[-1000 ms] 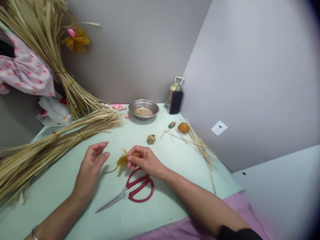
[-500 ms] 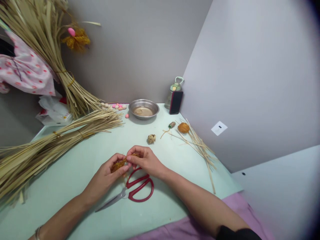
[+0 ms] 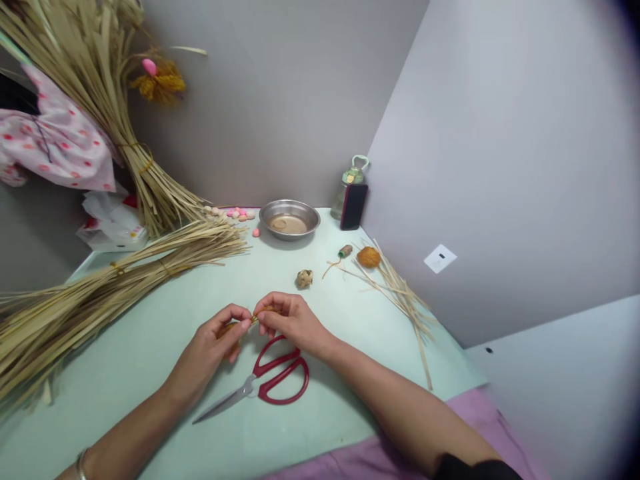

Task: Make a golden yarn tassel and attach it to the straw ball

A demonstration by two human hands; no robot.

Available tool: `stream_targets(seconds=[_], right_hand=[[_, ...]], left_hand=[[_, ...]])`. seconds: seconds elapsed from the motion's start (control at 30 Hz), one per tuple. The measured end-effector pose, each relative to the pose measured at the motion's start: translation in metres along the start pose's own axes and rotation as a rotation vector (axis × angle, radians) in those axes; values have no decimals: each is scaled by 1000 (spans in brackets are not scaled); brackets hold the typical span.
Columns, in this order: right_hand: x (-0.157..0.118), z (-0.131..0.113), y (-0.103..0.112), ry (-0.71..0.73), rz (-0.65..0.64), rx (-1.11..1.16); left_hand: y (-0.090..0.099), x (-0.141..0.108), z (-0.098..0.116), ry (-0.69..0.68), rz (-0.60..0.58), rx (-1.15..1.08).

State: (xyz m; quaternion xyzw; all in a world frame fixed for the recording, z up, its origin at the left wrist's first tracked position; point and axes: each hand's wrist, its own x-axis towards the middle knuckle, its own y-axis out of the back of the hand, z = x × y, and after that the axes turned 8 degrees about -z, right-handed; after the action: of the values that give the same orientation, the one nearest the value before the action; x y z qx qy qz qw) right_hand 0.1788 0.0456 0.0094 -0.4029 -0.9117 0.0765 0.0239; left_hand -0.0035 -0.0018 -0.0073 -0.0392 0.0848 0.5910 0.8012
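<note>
Two hands [image 3: 205,347] [image 3: 296,323], one scissors pair [image 3: 250,385], one bowl [image 3: 290,236]

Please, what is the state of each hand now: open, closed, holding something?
Left hand: closed, holding the yellow-brown fibre tuft.
Right hand: closed, pinching the same tuft.

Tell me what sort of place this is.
Probably a small craft corner, though whether at home or in a workshop I can't tell: tied dry strips and red-handled scissors lie on the table, while the left hand and right hand pinch yellow-brown fibres.
</note>
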Motion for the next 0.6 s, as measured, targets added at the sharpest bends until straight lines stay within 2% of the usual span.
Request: stream_targets(seconds=[0.13,0.23,0.33,0.4,0.5,0.53,0.6], right_hand=[[1,4,-1,-37,-30,34],[0,10,0,-66,-100,16],[-2,13,1,-87,-184,-156],[-4,11,3,-72,-109,-424],[-6,4,5,20,137,-774],[-7,1,5,51,181,-801],[-8,-4,4,82,179,-757]], left_hand=[[0,1,-1,10,71,-151],[1,3,1,9,98,-272],[1,4,3,-1,113,-342],[1,5,4,-4,122,-350],[-1,4,4,-6,128,-288],[-1,3,4,-6,123,-252],[-2,1,4,-8,95,-162]])
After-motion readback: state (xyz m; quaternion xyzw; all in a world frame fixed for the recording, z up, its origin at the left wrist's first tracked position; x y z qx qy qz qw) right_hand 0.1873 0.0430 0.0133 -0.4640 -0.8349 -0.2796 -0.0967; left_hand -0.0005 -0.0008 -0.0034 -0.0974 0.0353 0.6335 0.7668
